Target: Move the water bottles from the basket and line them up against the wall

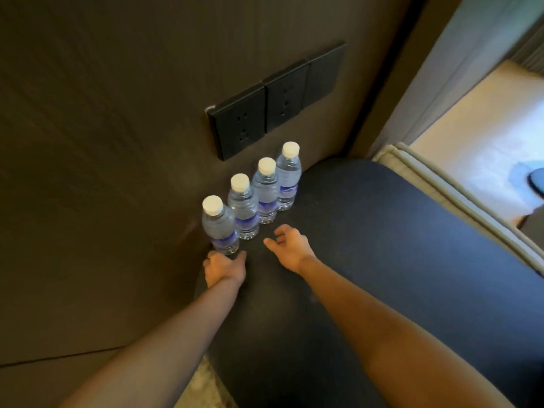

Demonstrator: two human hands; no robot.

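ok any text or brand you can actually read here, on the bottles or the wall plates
Nothing can be read in this view.
Bottle labels: blue-and-white bands on all four water bottles, print too blurred to read.
White caps: no visible marking.
Black socket plates on the wall: only socket holes, no lettering visible.
Dark tabletop: no text.

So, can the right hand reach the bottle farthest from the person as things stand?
Probably yes: the right hand is open and empty, the dark table between it and the farthest bottle is bare.
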